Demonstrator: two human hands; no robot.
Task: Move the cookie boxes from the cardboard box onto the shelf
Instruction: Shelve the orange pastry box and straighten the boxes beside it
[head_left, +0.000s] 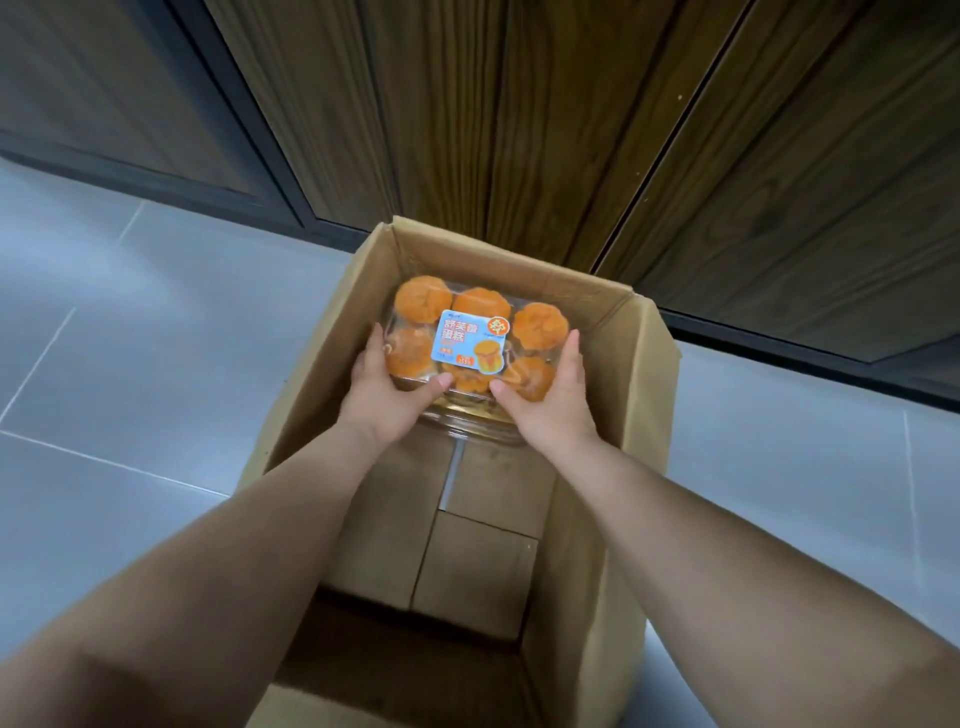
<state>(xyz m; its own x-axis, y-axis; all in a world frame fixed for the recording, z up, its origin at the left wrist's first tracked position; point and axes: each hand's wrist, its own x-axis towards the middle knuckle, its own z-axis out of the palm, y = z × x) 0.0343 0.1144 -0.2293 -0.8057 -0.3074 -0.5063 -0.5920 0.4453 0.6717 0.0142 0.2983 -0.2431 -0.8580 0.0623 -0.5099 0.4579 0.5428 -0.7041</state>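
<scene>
Head view: cookie box (467, 340) label-up, long axis left-right, in pinch grip of left hand (387, 392) and right hand (548, 402)

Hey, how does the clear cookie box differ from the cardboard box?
The cookie box is clear plastic, showing orange cakes and a blue label; the cardboard box is opaque brown. The cookie box is smaller, fitting between the cardboard box's walls. The cookie box is gripped by the left hand and right hand; the cardboard box stands open on the floor. Both are rectangular.
</scene>
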